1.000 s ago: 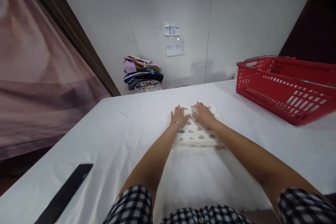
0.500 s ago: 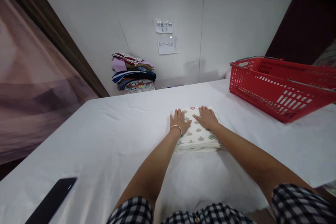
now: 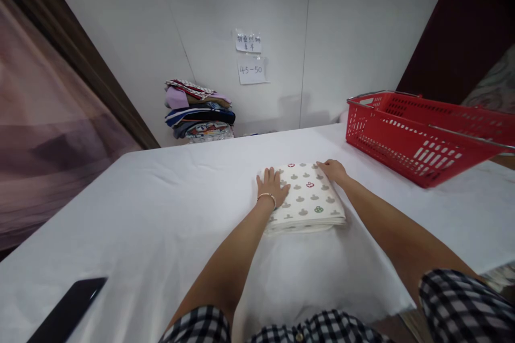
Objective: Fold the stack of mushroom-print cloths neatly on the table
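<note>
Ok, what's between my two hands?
In the head view, the folded printed cloth: your left hand lies on its left side, your right hand touches its far right corner.

A single head-worn camera looked forward and down over the wearer's gingham shirt (image 3: 322,328), which edged its view at six o'clock. It sat fairly near the worktop (image 3: 181,209), the folded printed cloth (image 3: 304,198) falling just off centre toward four o'clock. The wide view reached the pale wall (image 3: 273,0) at twelve, the pink curtain (image 3: 52,150) at nine and the red shopping basket (image 3: 396,142) at three.
</note>
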A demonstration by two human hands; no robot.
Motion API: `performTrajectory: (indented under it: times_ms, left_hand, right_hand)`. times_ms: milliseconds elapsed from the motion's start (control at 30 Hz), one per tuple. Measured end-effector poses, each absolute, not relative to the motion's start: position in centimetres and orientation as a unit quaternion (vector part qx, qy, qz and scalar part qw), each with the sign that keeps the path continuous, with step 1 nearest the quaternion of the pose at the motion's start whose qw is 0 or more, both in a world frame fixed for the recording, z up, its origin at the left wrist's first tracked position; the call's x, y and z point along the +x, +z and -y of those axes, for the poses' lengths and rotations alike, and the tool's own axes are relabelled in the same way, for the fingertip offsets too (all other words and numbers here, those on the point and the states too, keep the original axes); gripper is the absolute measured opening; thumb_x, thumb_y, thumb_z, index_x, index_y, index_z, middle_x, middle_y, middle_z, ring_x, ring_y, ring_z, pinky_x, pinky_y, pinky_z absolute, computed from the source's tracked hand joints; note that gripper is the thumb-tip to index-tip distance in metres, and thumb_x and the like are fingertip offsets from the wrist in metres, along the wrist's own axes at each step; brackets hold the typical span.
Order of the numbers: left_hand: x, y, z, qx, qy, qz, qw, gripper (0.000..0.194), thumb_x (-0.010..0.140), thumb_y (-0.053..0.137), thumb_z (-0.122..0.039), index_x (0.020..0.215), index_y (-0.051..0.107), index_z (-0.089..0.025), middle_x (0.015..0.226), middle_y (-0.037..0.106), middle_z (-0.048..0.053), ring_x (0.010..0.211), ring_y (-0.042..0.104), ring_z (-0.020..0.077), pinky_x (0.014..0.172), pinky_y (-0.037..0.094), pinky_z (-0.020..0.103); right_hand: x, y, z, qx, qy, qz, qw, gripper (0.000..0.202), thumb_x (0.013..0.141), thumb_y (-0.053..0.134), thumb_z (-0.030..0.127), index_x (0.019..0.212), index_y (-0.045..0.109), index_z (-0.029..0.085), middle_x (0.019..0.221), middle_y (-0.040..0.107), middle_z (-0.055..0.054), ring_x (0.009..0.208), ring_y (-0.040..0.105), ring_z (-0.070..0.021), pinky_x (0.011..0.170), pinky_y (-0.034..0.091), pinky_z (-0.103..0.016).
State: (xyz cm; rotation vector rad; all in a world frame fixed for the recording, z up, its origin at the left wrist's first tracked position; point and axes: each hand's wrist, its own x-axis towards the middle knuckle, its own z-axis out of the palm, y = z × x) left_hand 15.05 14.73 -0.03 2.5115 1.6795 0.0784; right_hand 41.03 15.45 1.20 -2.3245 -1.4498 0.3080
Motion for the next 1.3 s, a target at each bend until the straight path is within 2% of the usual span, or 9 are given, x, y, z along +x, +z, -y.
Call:
performTrajectory:
  times_ms: [167,300,433,533,600,733,967,1133,1300]
  left_hand:
    - [14.9,-0.2,-14.5,0.839,0.052,-0.542,0.030,0.069,0.086,0.019,-0.057,0.145,0.022,-0.021,0.154,0.007,0.005,0.141,-0.002,0.0250,0.111,0.003,0.054]
    - [14.7,-0.1,-14.5,0.848,0.039,-0.526,0.047,0.064,0.087,0.016,-0.057,0.145,0.021,-0.029,0.154,0.008,-0.002,0.141,0.000,0.0232,0.111,0.003,0.056]
    - [14.7,0.0,-14.7,0.846,0.028,-0.527,0.069,0.064,0.087,0.016,-0.057,0.145,0.019,-0.029,0.154,0.007,-0.002,0.141,-0.001,0.0226,0.111,0.006,0.054]
    - [14.8,0.0,-14.7,0.844,0.033,-0.530,0.080,0.064,0.087,0.017,-0.057,0.145,0.020,-0.029,0.154,0.008,-0.001,0.141,-0.001,0.0219,0.112,0.005,0.053]
    - [14.8,-0.1,-14.7,0.844,0.037,-0.529,0.086,0.064,0.087,0.018,-0.057,0.145,0.021,-0.029,0.154,0.009,-0.001,0.141,-0.001,0.0222,0.112,0.004,0.052]
    - [14.9,-0.1,-14.7,0.844,0.040,-0.527,0.095,0.065,0.087,0.020,-0.056,0.145,0.021,-0.028,0.154,0.009,-0.001,0.141,-0.001,0.0227,0.112,0.004,0.052]
    - [14.6,0.2,-15.1,0.848,0.062,-0.508,0.139,0.061,0.087,0.026,-0.055,0.143,0.026,-0.029,0.154,0.011,-0.003,0.141,0.002,0.0217,0.112,0.010,0.050]
    - [12.5,0.0,-15.3,0.779,0.187,-0.561,0.209,0.059,0.088,0.035,-0.050,0.140,0.033,-0.022,0.152,0.021,0.002,0.139,0.018,0.0171,0.112,0.021,0.030]
    - [10.3,0.3,-13.7,0.638,0.181,-0.672,0.330,0.075,0.076,0.054,-0.056,0.134,0.038,-0.011,0.132,0.050,0.015,0.120,0.049,0.0267,0.098,0.040,0.034]
  right_hand:
    - [40.1,1.0,-15.7,-0.835,0.097,0.512,0.175,0.032,0.085,0.046,0.044,0.091,0.064,0.018,0.097,0.067,-0.010,0.089,0.062,-0.0229,0.065,0.042,-0.028]
    - [40.6,0.3,-15.0,-0.844,0.093,0.501,0.164,0.032,0.088,0.041,0.040,0.092,0.063,0.017,0.100,0.067,-0.011,0.092,0.061,-0.0233,0.067,0.042,-0.029]
    - [40.8,0.2,-14.6,-0.841,0.091,0.512,0.150,0.034,0.088,0.040,0.039,0.096,0.063,0.016,0.102,0.066,-0.012,0.094,0.060,-0.0241,0.072,0.043,-0.030]
    - [39.8,1.2,-14.5,-0.826,0.076,0.541,0.141,0.036,0.088,0.039,0.036,0.110,0.059,0.015,0.113,0.062,-0.015,0.105,0.056,-0.0274,0.082,0.043,-0.036]
    - [38.5,1.8,-14.4,-0.786,0.030,0.600,0.149,0.042,0.089,0.036,0.033,0.124,0.050,0.014,0.129,0.052,-0.016,0.119,0.046,-0.0279,0.093,0.038,-0.039]
    - [35.7,1.1,-13.8,-0.697,-0.023,0.705,0.127,0.055,0.091,0.030,0.044,0.137,0.035,0.016,0.148,0.028,-0.011,0.136,0.020,-0.0272,0.107,0.020,-0.045]
    - [34.9,-1.3,-13.2,-0.707,0.016,0.705,0.060,0.062,0.089,0.027,0.054,0.138,0.034,0.017,0.149,0.027,-0.011,0.136,0.019,-0.0282,0.107,0.016,-0.051]
    - [35.6,-0.3,-13.5,-0.694,0.040,0.717,0.057,0.059,0.089,0.028,0.052,0.135,0.038,0.018,0.146,0.032,-0.012,0.134,0.024,-0.0291,0.106,0.020,-0.049]
    - [37.8,0.7,-13.9,-0.676,0.032,0.734,0.061,0.050,0.087,0.035,0.047,0.130,0.044,0.023,0.136,0.045,-0.011,0.127,0.035,-0.0289,0.099,0.029,-0.048]
